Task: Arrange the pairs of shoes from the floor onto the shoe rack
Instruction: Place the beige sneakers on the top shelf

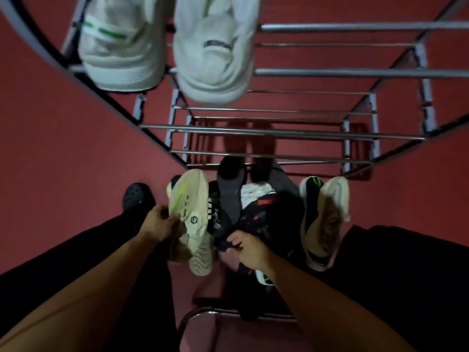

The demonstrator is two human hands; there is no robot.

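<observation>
You are at the pick-up step: both hands are down in the pile of shoes on the floor [63, 174], just in front of the rack [279, 130]. Your left hand [160, 224] is closed on the side of a cream shoe [190, 212] with a lime streak. That shoe lies on its side, its long axis running away from you, one end by the rack's foot and the other near your legs; which end is the toe is hard to tell in this light. Your right hand [250, 246] is pinched on the edge of a dark shoe [223, 224] just beside it, in the tangle at the middle of the pile; its heading is unclear.

A white pair [165, 47] already sits on the top tier, ends hanging over the front rail towards you. The rails to its right are bare, and so are the tiers below.

Judging from this, the next move needs a check first: the two shoes you hold do not look like a match. The tan shoe [324, 219] at the right of the pile may be the cream one's partner. Then lift clear of the tangle, turn the shoe sole-down and set it across two rails.
</observation>
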